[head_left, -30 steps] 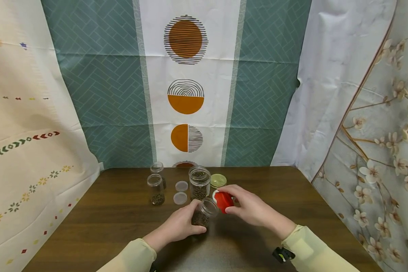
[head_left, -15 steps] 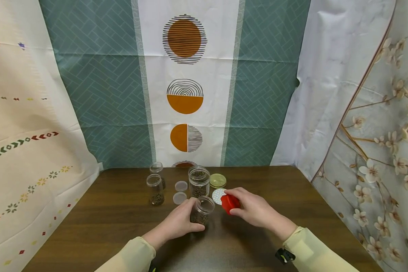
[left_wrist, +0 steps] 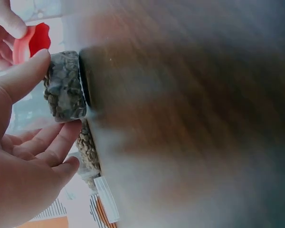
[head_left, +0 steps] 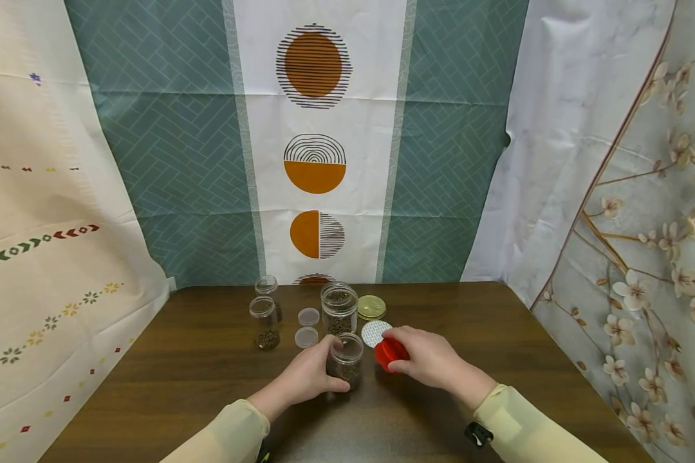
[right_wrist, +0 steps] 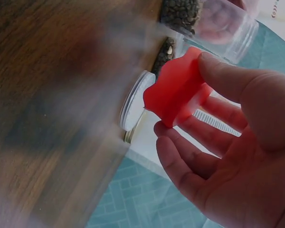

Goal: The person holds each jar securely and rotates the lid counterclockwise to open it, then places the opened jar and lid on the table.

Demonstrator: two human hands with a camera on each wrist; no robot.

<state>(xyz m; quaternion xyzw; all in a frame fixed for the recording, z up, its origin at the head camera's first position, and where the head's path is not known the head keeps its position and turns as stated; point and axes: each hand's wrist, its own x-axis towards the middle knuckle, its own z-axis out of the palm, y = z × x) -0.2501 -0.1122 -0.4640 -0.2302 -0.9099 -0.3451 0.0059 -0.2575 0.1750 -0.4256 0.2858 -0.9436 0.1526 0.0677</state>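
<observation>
My left hand (head_left: 309, 373) grips a clear jar (head_left: 347, 363) around its side, thumb on the near side. The jar stands upright without a lid, partly filled with small brown bean-like pieces that show clearly in the left wrist view. My right hand (head_left: 431, 354) holds a red wavy-edged piece (right_wrist: 178, 88) between thumb and fingers, just right of that jar. Beyond the red piece lies a white patterned round lid (head_left: 376, 334). Behind the held jar is a larger clear jar (head_left: 340, 308), also lidless and holding brown pieces.
Two slim clear jars (head_left: 264, 325) stand to the left, with brown pieces low inside. Two small translucent lids (head_left: 307, 337) lie between them and the large jar. A gold lid (head_left: 372, 306) lies at the back of the brown table (head_left: 197, 360). Patterned cloths hang behind.
The jar in my left hand has gone from tilted rightward to upright, moving slightly left. My right hand has drawn the red piece right and nearer, uncovering the white patterned lid.
</observation>
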